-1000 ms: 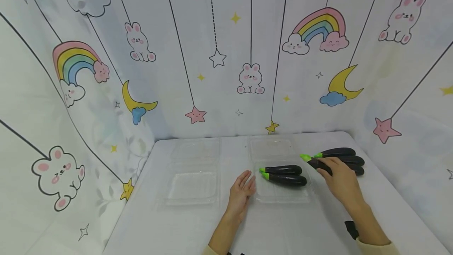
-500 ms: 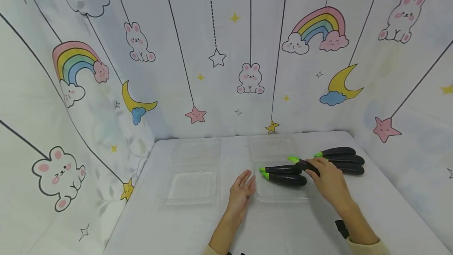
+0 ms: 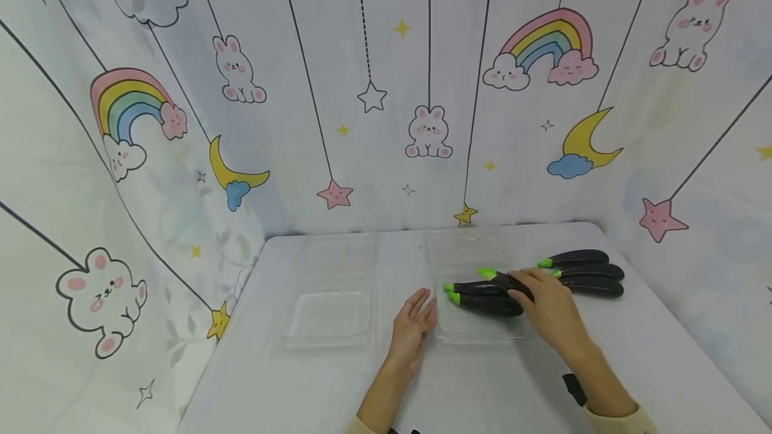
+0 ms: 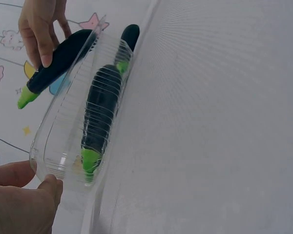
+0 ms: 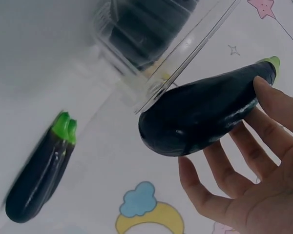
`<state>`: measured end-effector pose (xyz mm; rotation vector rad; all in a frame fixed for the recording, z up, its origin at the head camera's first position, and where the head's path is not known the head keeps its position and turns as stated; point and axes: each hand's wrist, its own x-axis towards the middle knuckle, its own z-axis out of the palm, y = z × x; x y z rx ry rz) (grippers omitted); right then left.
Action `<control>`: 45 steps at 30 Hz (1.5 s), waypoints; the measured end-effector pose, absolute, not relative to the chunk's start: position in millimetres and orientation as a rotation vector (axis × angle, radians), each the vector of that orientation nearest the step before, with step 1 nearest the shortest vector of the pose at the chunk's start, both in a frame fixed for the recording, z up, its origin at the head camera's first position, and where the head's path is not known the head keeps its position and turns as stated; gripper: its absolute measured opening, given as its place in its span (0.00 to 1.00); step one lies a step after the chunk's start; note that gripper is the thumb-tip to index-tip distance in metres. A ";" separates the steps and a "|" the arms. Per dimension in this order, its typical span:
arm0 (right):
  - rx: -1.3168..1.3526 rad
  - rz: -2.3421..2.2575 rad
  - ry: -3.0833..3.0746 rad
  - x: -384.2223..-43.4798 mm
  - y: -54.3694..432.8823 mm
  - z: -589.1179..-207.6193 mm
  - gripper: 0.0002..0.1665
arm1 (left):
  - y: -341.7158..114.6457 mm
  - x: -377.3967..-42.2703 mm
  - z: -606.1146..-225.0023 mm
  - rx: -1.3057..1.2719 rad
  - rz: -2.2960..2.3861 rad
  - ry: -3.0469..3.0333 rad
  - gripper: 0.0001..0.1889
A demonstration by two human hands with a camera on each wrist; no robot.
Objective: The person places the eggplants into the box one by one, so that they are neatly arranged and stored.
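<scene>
My right hand (image 3: 551, 307) holds an eggplant (image 5: 200, 112) by its dark body, thumb on one side and fingers on the other. Its green stem end points left, over the right clear plastic box (image 3: 476, 333). Two eggplants (image 3: 485, 305) lie side by side inside that box, stems to the left. At the box's left wall my left hand (image 3: 413, 330) stands with fingers extended, fingertips right at the rim in the left wrist view. Several more eggplants (image 3: 588, 273) rest on the table to the right, beyond my right hand.
A second clear box (image 3: 328, 317) with its lid folded back sits at the left of the white table (image 3: 313, 394). The right box's open lid (image 3: 464, 251) lies behind it. A patterned cloth (image 3: 374, 153) hangs behind the table.
My right hand has carried the eggplant leftward from beside the loose ones to above the right box. The left hand has stayed at the box's left side.
</scene>
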<state>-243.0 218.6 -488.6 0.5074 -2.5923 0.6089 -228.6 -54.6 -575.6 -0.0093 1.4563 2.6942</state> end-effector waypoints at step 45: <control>0.701 0.588 -2.727 -244.0 180.1 -525.4 0.23 | -56.1 -226.8 -572.9 -0.018 2.646 1.497 0.36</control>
